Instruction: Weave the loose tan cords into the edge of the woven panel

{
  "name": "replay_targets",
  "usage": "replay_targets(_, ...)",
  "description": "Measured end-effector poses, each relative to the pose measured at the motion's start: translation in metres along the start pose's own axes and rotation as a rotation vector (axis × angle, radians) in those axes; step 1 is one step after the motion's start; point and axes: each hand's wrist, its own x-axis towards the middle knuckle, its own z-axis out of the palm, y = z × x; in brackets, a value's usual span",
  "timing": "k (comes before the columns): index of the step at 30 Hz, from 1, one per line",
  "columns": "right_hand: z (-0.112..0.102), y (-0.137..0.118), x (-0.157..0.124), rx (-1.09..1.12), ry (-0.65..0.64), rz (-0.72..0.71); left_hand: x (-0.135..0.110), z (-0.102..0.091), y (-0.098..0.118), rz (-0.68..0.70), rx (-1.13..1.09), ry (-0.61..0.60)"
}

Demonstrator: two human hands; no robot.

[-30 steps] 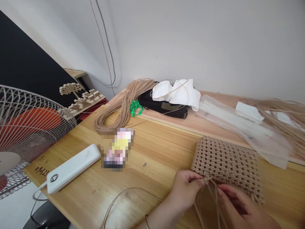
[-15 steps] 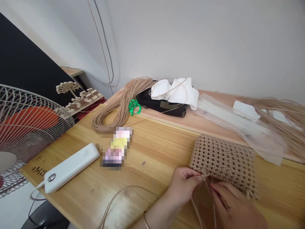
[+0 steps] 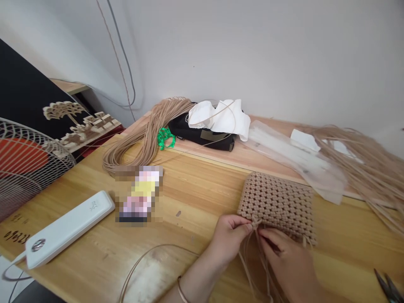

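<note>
A tan woven piece, knotted from cord with rows of small holes, lies on the wooden table to the right of centre. At its lower left edge, my left hand pinches a knot of the tan cords between thumb and fingertips. Just right of that knot, my right hand has its fingers closed on the cords too. Loose cord ends hang down between both hands, and a longer strand loops off to the left past my left wrist.
Left on the table are a white power bank and a blurred phone. Behind lie a cord bundle, green ribbon, a black pouch and a plastic bag. Scissors rest at lower right.
The view has shifted right, so everything sits further left and the scissors now show at lower right. Both hands still pinch the cords at the woven piece's edge.
</note>
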Motion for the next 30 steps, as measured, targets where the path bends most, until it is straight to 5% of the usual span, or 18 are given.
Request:
replay_targets(5,-0.008,-0.005,0.001,0.276,-0.125,0.269,-0.001,0.0,0.001,-0.017,-0.044,-0.041)
replay_targets(9,-0.007,-0.008,0.0,0.699,-0.22,0.514,0.0,-0.001,-0.001,-0.024,-0.045,-0.038)
replay_targets(12,-0.004,-0.011,-0.001,1.037,-0.169,0.654,0.0,-0.002,-0.001,-0.01,-0.034,-0.03)
replay_targets(16,0.0,-0.022,-0.001,1.217,-0.037,0.875,0.0,-0.001,-0.001,-0.029,-0.06,-0.056)
replay_targets(22,0.006,-0.037,0.001,1.262,0.008,0.858,0.0,-0.002,-0.002,-0.018,-0.059,-0.033)
replay_targets(30,0.012,-0.037,0.002,1.063,-0.009,0.753,0.0,-0.002,-0.001,0.052,0.043,-0.033)
